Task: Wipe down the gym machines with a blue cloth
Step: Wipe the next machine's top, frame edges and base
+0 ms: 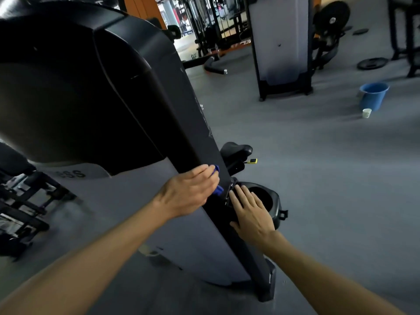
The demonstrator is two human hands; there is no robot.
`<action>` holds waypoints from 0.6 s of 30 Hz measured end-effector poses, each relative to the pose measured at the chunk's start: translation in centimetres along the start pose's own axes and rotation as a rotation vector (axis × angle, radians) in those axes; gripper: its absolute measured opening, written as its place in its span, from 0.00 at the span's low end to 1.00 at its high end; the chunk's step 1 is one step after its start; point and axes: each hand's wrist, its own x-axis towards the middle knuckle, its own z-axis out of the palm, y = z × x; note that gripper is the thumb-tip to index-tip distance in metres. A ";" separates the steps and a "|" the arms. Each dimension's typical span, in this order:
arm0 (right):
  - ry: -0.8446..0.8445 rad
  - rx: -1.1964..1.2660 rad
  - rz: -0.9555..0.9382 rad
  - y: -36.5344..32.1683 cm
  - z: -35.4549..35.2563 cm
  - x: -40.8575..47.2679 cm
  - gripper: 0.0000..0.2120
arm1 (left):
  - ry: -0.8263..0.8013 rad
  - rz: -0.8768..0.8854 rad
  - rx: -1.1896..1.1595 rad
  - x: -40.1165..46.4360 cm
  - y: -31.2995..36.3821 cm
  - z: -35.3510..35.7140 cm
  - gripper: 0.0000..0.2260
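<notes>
A tall gym machine point(127, 92) with a black frame and grey side panel fills the left and centre. My left hand point(188, 192) grips a blue cloth point(217, 188) and presses it against the black front edge of the machine's frame; only small bits of the cloth show past my fingers. My right hand point(252, 212) lies flat with straight fingers on a black cup-holder part point(270, 201) fixed to the machine's right side, just to the right of the cloth.
A blue bucket point(373, 95) and a small white cup point(366, 113) stand on the grey floor at the right. Another grey-panelled machine point(281, 42) stands behind. Weight plates point(371, 63) lie on the floor at far right. A black rack point(22, 201) sits at the left.
</notes>
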 end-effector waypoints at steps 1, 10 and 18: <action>-0.018 0.001 -0.010 0.2 -0.2 0.1 0.45 | 0.039 0.011 0.025 0.1 -1.1 -0.3 0.20; 0.039 0.014 0.100 0.3 -0.3 0.7 0.47 | 0.150 -0.117 0.247 0.5 -2.0 1.2 0.19; 0.031 0.019 0.091 1.1 -0.2 0.3 0.47 | -0.088 0.117 -0.009 1.8 4.2 2.7 0.19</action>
